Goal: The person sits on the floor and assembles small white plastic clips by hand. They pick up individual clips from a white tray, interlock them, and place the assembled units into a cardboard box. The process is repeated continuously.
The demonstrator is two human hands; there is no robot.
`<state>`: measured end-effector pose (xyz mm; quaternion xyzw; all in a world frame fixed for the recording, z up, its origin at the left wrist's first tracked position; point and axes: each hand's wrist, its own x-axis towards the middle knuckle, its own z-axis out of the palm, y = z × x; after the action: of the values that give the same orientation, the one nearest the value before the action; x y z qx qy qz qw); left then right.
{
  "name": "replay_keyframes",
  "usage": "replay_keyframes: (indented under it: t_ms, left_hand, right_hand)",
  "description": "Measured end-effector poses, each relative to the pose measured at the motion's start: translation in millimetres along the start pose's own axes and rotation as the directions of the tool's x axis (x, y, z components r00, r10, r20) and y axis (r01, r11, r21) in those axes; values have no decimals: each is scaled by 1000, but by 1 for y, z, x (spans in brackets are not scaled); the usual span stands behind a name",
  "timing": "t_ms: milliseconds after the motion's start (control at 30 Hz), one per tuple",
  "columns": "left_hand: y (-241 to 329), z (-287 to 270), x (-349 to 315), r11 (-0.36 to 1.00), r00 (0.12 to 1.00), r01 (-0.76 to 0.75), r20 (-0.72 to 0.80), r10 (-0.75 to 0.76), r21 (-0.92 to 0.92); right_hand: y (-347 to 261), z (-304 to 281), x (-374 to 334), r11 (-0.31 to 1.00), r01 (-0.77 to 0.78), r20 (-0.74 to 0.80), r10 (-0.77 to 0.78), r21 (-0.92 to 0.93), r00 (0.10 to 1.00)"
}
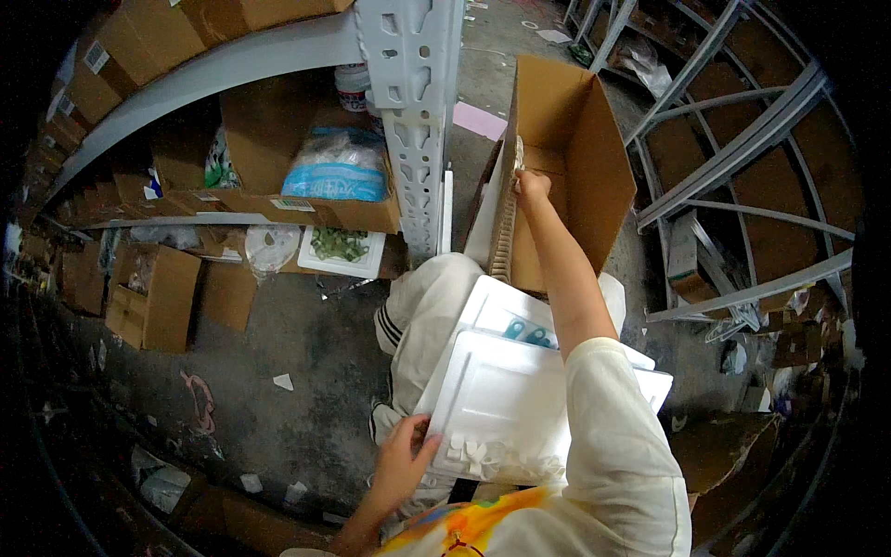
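My left hand (406, 457) grips the lower left edge of a white tray (506, 367) on my lap, thumb at the rim. Small white pieces (478, 455) lie at the tray's near end. Under its far edge is another white tray (484, 306) with several teal, ring-ended pieces (529, 331). My right arm reaches forward over the trays into a tall, open cardboard box (587, 153). There my right hand (533, 187) is closed at the box's left wall, beside a pale ridged strip (504, 243). Its fingers hide what they hold.
A perforated metal post (416, 130) stands left of the box, carrying shelves of cartons and a blue-white bag (336, 172). A white tray of green pieces (341, 249) and an opened carton (153, 297) lie low on the left. Metal racking (742, 158) rises on the right.
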<state>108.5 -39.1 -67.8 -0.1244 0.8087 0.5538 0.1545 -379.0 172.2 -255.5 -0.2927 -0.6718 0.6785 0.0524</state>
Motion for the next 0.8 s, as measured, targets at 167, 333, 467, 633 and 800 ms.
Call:
replay_keyframes:
  t_ms: [167,333,467,633,800]
  left_hand:
    - [-4,1,2,1000,1000,-22,-20,22,-5]
    - [-3,-1,5,1000,1000,-3,-18,3,0]
    - [-4,-1,6,999,999,-37,-10,37,15]
    - [-4,-1,5,999,999,-34,-25,35,32]
    - [-3,-1,4,1000,1000,-21,-23,21,16]
  right_hand:
    - [-27,-8,-38,999,22,102,-17,-43,995]
    - [-30,-14,-31,985,71,187,-41,-157,982]
    - [-18,-17,-7,982,87,206,-52,-165,977]
    - [-26,-17,-24,997,20,207,-5,-71,978]
    - [-40,-21,-48,998,-43,188,51,-47,981]
